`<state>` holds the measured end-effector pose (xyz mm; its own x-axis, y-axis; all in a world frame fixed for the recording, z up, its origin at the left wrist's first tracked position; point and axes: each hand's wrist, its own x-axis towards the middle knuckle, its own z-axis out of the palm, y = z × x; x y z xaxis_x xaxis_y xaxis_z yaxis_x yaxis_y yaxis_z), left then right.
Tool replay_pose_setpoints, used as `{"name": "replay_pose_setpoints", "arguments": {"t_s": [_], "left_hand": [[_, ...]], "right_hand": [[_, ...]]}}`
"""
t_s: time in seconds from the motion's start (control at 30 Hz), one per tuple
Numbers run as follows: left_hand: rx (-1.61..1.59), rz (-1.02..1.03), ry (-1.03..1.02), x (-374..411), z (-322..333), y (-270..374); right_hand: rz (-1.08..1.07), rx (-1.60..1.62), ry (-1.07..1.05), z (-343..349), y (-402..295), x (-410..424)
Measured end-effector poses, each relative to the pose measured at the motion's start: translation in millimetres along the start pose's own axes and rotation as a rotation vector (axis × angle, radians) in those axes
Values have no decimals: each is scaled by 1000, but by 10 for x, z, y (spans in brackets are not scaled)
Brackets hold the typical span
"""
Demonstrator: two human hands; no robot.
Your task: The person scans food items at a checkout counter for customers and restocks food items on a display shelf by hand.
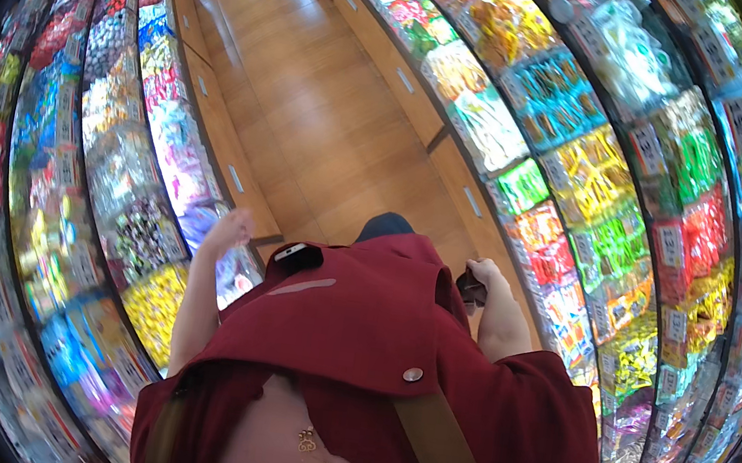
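Note:
My left hand is raised at the left, beside the lowest shelf of bagged goods. Blur hides its fingers, so whether it holds anything cannot be told. At the right, my right hand hangs by the wooden drawer fronts. Its fingers grip a small dark brown object, partly hidden by my clothing and too indistinct to name. Between the hands is a dark red apron with brown straps. A small white-and-black device sits at its upper left edge.
Tiered shelves of colourful wrapped goods with price tags line the right side. Similar shelves stand at the left, with yellow packets low down. Wooden drawers with metal handles edge both sides of the tiled brown aisle floor.

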<state>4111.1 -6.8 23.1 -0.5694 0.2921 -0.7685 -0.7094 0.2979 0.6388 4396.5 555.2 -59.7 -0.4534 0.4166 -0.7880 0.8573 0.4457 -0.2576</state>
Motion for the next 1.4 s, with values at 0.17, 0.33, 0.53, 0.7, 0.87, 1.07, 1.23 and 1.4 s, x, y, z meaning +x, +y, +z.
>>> {"name": "replay_pose_setpoints", "arguments": {"t_s": [0.17, 0.33, 0.53, 0.7, 0.87, 1.07, 1.23, 1.4], "left_hand": [[14, 349, 180, 821, -559, 2323], [111, 340, 331, 1758, -1509, 2931], [-69, -184, 278, 2053, -2129, 2931], [13, -128, 265, 3140, -3470, 2607], [1119, 458, 73, 4415, -4584, 4430], [359, 257, 94, 5576, -5439, 7958], [355, 515, -71, 6817, -6144, 10449], [375, 424, 95, 8035, -7299, 11255]], "right_hand": [[270, 400, -171, -191, -1343, 557], [79, -32, -121, -577, -2948, 1965], [-255, -4, 231, -1387, -6666, 2541], [-578, 108, 110, -1594, -9166, 2815], [-466, -70, 122, -1324, -9800, 3724], [139, -51, -189, -1403, -9932, 3651], [637, 364, -317, -1742, -10844, 3682], [273, -63, -111, -1988, -12339, 4946]]}}
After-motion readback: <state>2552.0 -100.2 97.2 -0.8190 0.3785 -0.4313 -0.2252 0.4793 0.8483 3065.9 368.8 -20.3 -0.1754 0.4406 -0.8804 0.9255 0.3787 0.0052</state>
